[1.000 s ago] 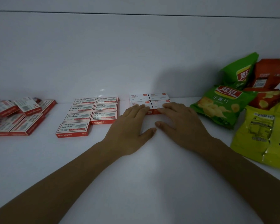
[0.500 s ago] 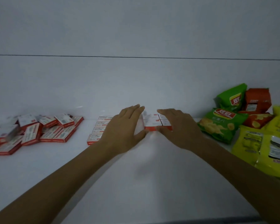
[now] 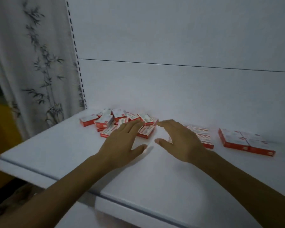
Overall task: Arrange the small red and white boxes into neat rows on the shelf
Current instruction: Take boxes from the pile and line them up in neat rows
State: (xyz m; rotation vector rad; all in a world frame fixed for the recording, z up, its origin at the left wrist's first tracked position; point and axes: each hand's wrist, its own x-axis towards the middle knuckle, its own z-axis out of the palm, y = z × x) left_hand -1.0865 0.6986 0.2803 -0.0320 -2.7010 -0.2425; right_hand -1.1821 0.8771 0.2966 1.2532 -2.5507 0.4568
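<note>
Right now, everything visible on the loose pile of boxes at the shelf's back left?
The loose pile is several small flat cartons, cardboard by the look, with white printed tops and red sides. They lie jumbled, some tilted and overlapping, in no rows, on the white shelf near the back wall. The left hand extends straight fingers over its front boxes; contact is unclear.

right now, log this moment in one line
left hand open, fingers at jumbled box pile | right hand open above shelf | sorted boxes to the right
</note>
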